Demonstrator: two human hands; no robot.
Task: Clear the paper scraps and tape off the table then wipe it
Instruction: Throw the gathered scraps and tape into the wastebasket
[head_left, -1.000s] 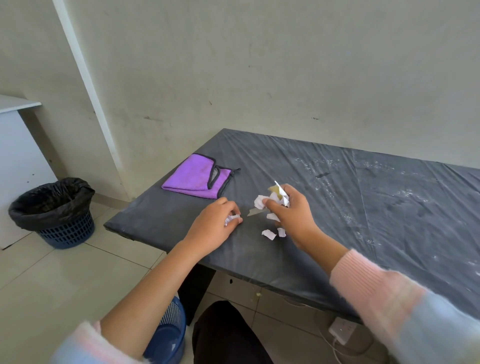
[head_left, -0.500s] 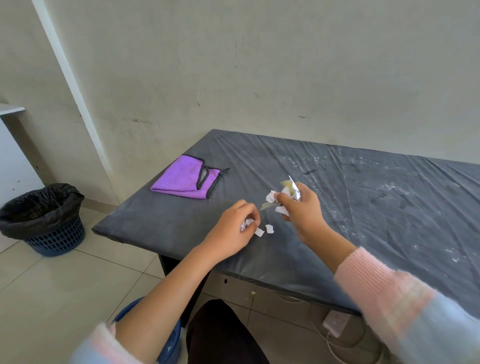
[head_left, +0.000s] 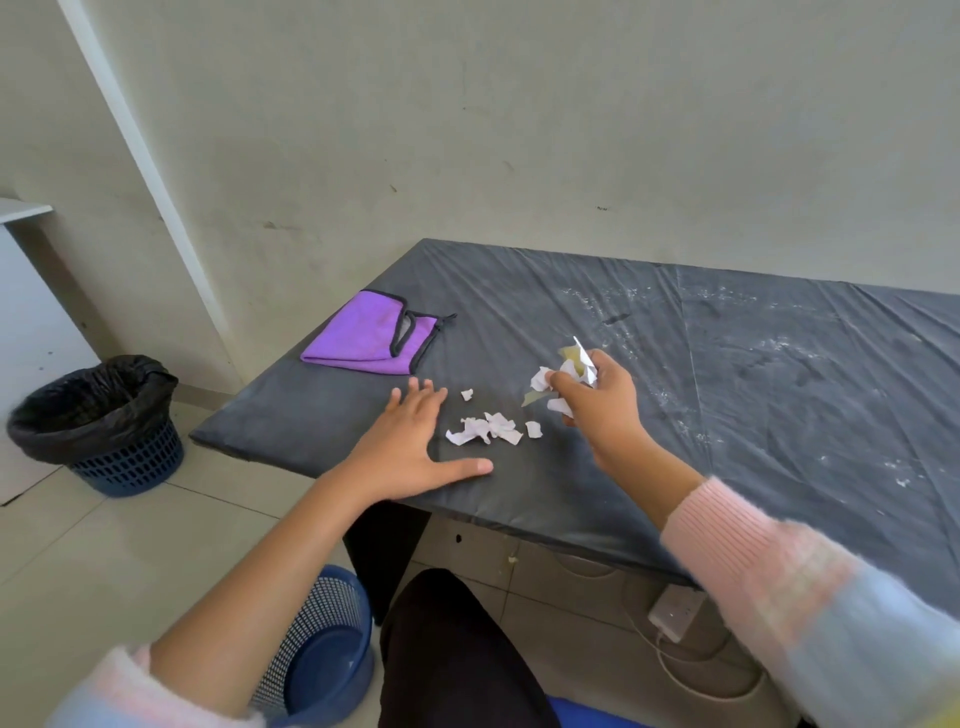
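Note:
Several white paper scraps (head_left: 488, 430) lie loose on the dark table (head_left: 727, 395) near its front edge. My left hand (head_left: 415, 441) lies flat with fingers spread on the table just left of them, holding nothing. My right hand (head_left: 597, 405) hovers right of the scraps and grips a bunch of white paper scraps and yellowish tape (head_left: 569, 374). A folded purple cloth (head_left: 369, 340) rests at the table's far left corner.
A blue bin with a black liner (head_left: 96, 421) stands on the floor to the left. A blue mesh basket (head_left: 322, 654) sits on the floor under the table's front edge, by my legs. White dust marks the table's right part.
My left hand has let go of the scraps it pinched; they now lie on the table. The hand has opened flat beside them. My right hand keeps its bunch.

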